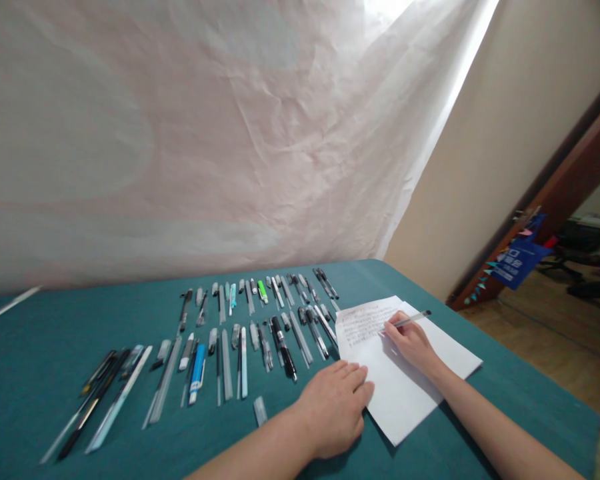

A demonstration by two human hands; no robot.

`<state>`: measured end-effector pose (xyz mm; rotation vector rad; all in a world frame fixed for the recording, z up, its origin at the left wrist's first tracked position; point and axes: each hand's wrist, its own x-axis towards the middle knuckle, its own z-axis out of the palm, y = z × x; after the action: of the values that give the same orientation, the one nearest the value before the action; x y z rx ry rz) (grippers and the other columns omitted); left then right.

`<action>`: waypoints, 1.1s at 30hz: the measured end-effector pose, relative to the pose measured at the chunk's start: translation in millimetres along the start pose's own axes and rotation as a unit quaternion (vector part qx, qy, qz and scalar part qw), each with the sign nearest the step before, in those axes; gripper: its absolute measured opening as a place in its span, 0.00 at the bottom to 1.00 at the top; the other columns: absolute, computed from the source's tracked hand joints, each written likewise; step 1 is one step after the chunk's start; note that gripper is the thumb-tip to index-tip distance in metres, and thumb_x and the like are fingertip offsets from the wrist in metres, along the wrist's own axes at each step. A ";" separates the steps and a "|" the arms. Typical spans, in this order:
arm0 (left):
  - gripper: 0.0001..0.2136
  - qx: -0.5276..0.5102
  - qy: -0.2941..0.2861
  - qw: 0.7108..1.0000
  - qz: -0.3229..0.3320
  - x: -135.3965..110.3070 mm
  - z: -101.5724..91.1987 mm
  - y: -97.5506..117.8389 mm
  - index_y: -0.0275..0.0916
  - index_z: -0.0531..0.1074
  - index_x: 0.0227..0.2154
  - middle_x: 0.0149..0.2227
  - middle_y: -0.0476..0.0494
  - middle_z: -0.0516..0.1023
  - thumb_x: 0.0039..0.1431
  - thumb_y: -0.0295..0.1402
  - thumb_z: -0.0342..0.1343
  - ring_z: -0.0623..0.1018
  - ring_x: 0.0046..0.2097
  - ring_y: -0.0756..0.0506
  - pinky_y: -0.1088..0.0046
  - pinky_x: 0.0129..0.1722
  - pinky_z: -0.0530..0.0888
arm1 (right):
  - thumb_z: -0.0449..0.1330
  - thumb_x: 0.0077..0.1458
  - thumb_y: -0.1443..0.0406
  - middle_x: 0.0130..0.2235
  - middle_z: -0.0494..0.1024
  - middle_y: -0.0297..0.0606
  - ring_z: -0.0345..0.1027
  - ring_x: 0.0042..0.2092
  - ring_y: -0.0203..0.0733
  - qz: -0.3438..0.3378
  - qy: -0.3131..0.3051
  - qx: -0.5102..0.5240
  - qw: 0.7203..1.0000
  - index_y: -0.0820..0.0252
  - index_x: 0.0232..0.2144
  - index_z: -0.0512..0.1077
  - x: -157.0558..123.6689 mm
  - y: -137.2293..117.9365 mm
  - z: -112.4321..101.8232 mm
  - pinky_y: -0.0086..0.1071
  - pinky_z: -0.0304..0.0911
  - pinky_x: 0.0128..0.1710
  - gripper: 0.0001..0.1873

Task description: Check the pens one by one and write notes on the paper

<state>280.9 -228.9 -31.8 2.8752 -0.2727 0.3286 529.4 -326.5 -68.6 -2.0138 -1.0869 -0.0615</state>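
My right hand [411,341] grips a slim translucent pen [414,319] with a dark end. Its tip is at or close to the upper sheet of white paper [400,400], where several lines of small handwriting fill the upper part; the words are too small to read. A second sheet shows beneath, on the right side. My left hand [336,403] lies flat at the paper's left edge, fingers stretched toward the sheet, holding nothing. Just left of that wrist is a clear pen cap [260,411].
Two rows of pens, caps and clear barrels cover the green table [130,313], among them a blue pen [197,373], a green one [263,291] and a black one [284,347]. A pale curtain [205,133] hangs behind. Right: a door with a blue bag [520,263].
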 end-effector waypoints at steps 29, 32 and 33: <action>0.19 0.027 -0.009 1.000 -0.001 -0.1 -5.4 2.8 0.33 0.60 0.51 0.55 0.37 0.63 0.58 0.35 0.44 0.63 0.55 0.43 0.65 0.56 0.56 | 0.53 0.48 0.61 0.19 0.66 0.30 0.62 0.23 0.35 0.050 0.007 0.120 0.991 0.58 0.20 0.61 0.4 -10.5 -3.7 0.29 0.59 0.24 0.09; 0.18 0.050 -0.018 0.999 0.003 -5.0 -11.7 2.8 0.33 0.62 0.50 0.52 0.36 0.66 0.57 0.34 0.45 0.66 0.53 0.43 0.65 0.54 0.59 | 0.52 0.49 0.61 0.17 0.62 0.27 0.63 0.22 0.36 0.064 0.008 0.158 0.985 0.57 0.21 0.60 -0.8 -13.7 -3.6 0.28 0.61 0.23 0.10; 0.17 0.058 -0.024 0.998 0.003 -9.0 -15.7 2.6 0.33 0.64 0.48 0.51 0.37 0.68 0.56 0.33 0.46 0.67 0.51 0.43 0.66 0.53 0.60 | 0.53 0.49 0.60 0.16 0.61 0.27 0.64 0.22 0.36 0.068 0.008 0.168 0.983 0.57 0.21 0.59 -1.3 -14.1 -3.6 0.28 0.61 0.23 0.10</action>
<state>268.6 -226.0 -18.6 3.0000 -0.2807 0.2857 519.6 -325.8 -57.7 -1.7727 -0.8799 0.1666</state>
